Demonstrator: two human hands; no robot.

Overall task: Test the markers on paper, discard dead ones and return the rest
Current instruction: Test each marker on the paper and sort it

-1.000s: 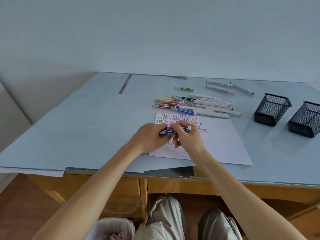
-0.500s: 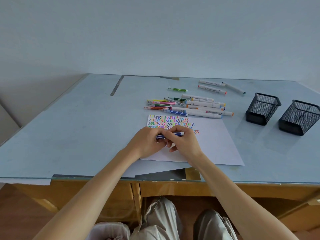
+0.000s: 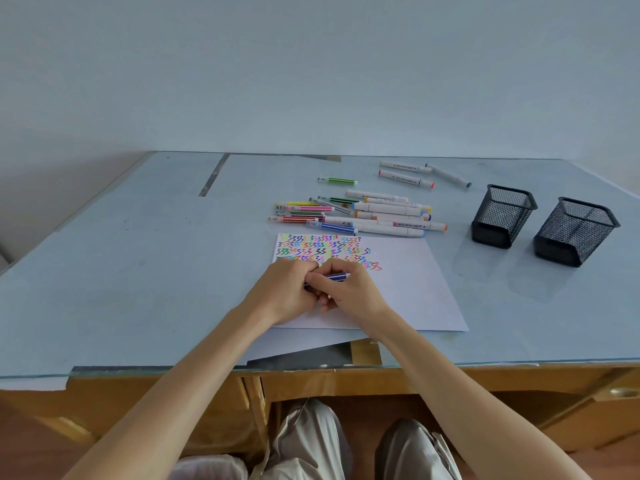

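Note:
A dark blue striped marker (image 3: pixel 334 277) lies crosswise between both hands, just above the white paper (image 3: pixel 408 289). My left hand (image 3: pixel 284 291) grips its left end, and my right hand (image 3: pixel 349 292) pinches its middle and right part. Most of the marker is hidden by the fingers. The paper's top left corner carries rows of coloured zigzag test marks (image 3: pixel 318 247). Behind the paper lies a pile of several thin striped and thick white markers (image 3: pixel 360 213). A green marker (image 3: pixel 337 181) and three white markers (image 3: pixel 415 174) lie apart, farther back.
Two black mesh pen cups (image 3: pixel 502 216) (image 3: pixel 573 232) stand at the right of the glass-topped desk (image 3: pixel 138 258). A second sheet (image 3: pixel 294 344) sticks out under the paper near the front edge. My knees show below the desk.
Both hands have drawn closer together on the blue marker, so less of it shows. The view has shifted slightly.

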